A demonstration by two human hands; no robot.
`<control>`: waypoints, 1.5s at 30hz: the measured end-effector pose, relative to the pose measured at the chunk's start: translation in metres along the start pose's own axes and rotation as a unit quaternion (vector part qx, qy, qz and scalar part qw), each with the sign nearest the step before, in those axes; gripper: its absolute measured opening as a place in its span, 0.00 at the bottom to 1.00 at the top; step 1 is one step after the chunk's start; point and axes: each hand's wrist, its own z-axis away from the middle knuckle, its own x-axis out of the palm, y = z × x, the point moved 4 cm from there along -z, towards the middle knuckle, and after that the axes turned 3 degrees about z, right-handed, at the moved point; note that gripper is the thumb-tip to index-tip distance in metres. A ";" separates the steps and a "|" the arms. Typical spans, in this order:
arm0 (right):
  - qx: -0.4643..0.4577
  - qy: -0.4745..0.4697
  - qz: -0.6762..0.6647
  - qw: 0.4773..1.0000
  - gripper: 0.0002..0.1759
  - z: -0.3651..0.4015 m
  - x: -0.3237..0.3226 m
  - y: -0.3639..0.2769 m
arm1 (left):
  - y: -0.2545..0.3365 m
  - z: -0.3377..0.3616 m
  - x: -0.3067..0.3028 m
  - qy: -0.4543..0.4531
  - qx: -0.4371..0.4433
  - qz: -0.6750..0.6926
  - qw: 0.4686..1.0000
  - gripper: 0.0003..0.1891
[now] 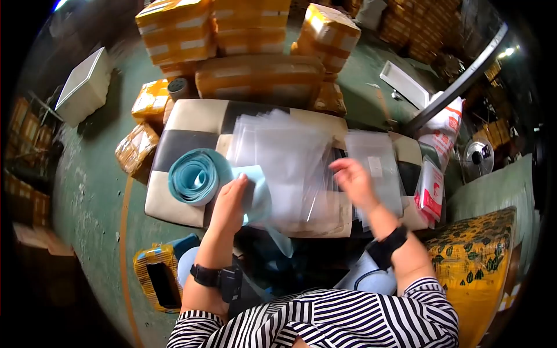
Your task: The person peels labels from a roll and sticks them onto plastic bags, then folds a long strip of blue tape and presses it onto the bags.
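My left hand (230, 202) is closed on a light-blue sheet (259, 188), thumb on top, just right of a roll of blue strip material (197, 177). The roll sits with its spiral end facing up on the checkered padded bench; whether the sheet joins it is hidden behind my hand. Beside it, a stack of clear plastic bags (281, 162) covers the middle of the bench. My right hand (354, 181) hovers over the bags' right side, fingers loosely curled and apart, holding nothing visible. Another pile of clear bags (376, 165) lies just beyond it.
Taped cartons (258, 78) are stacked behind the padded bench (194, 113). Red-and-white packages (430, 188) rest at its right end, near a slanted metal post (461, 84). A phone (163, 284) lies on a yellow-wrapped parcel at lower left. A white bin (86, 87) stands at far left.
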 end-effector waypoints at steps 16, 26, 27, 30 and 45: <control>-0.052 -0.036 -0.011 0.998 0.17 0.003 0.148 -0.092 | 0.035 0.034 0.009 -0.130 0.083 -0.243 0.958 0.23; -0.164 -0.044 0.187 0.968 0.14 0.015 0.146 -0.123 | 0.015 0.015 -0.011 -0.034 0.126 -0.103 0.986 0.24; -0.152 -0.046 0.169 0.973 0.14 0.016 0.148 -0.124 | 0.015 0.015 -0.011 -0.029 0.151 -0.127 0.980 0.24; -0.124 -0.032 0.136 0.982 0.13 0.018 0.150 -0.118 | 0.012 0.014 -0.010 -0.021 0.175 -0.136 0.975 0.25; -0.276 0.026 0.292 0.916 0.07 0.019 0.147 -0.127 | 0.007 0.016 -0.003 0.017 0.133 -0.074 0.988 0.19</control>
